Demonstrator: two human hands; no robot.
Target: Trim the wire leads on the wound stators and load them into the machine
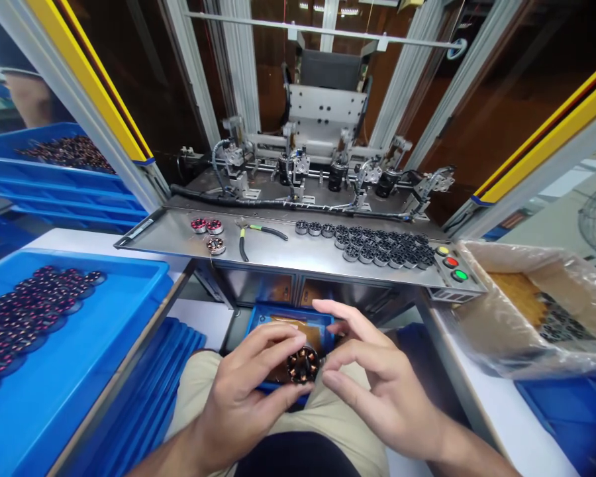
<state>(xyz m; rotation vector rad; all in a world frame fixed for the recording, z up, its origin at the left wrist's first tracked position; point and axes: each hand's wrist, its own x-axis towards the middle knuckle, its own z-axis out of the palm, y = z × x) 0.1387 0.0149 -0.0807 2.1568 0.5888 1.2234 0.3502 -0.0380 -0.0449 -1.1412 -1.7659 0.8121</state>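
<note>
My left hand (261,371) holds a round motor stator (302,364) with copper windings and a black core between its thumb and fingers, above my lap. My right hand (377,377) is just right of the stator, with its fingers spread and curved toward it; I see nothing held in it. Whether a fingertip touches a wire there is too blurred to tell. On the metal worktop ahead lie one copper-wound stator (216,246), two red-topped stators (206,226) and pliers with green-and-black handles (261,232).
Rows of black stator cores (385,246) stand on the worktop beside colored push buttons (451,262). Behind is a winding machine (328,165). A blue tray (129,278) of wound stators sits left; a plastic-lined box (506,331) sits right. A person's arm (30,99) shows at upper left.
</note>
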